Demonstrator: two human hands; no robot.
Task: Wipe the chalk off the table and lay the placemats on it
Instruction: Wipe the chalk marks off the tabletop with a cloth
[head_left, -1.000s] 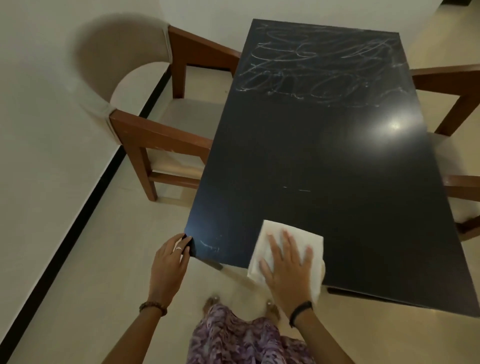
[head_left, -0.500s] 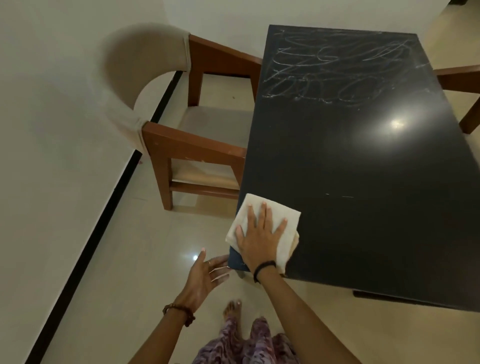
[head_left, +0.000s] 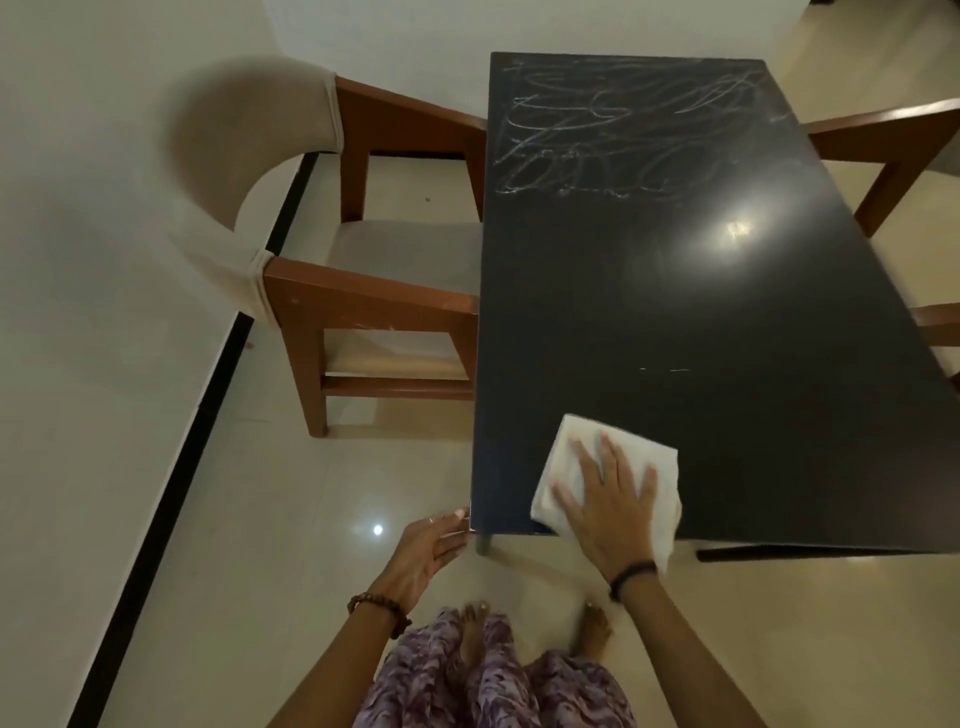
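Pressing my right hand flat on one folded white cloth, fingers straight and spread, pointing toward 12 o'clock. The cloth sits at the near left part of the table, at about 7 o'clock on the top, its near edge hanging a little over the table's front edge.

One table: black, glossy, rectangular. Its long axis runs from me at 6 o'clock away to 12 o'clock; the short near edge faces me.

Chalk scribbles: one tangled patch across the far end, 11 to 1 o'clock. One short faint chalk dash lies nearer, just past the cloth toward 12 o'clock. One bright light glare shows right of centre.

My left hand holds nothing, fingers relaxed and straight, tips touching or just beside the table's near left corner at 7 o'clock; I cannot tell which. One beaded bracelet on the left wrist, one dark band on the right, one ring on a left finger.

Chairs: two in view. One wooden armchair with a pale curved back at 9 o'clock, arms reaching the table's long side. A second chair at 3 o'clock, mostly cut off.

My two bare feet stand on the pale tiled floor at 6 o'clock.
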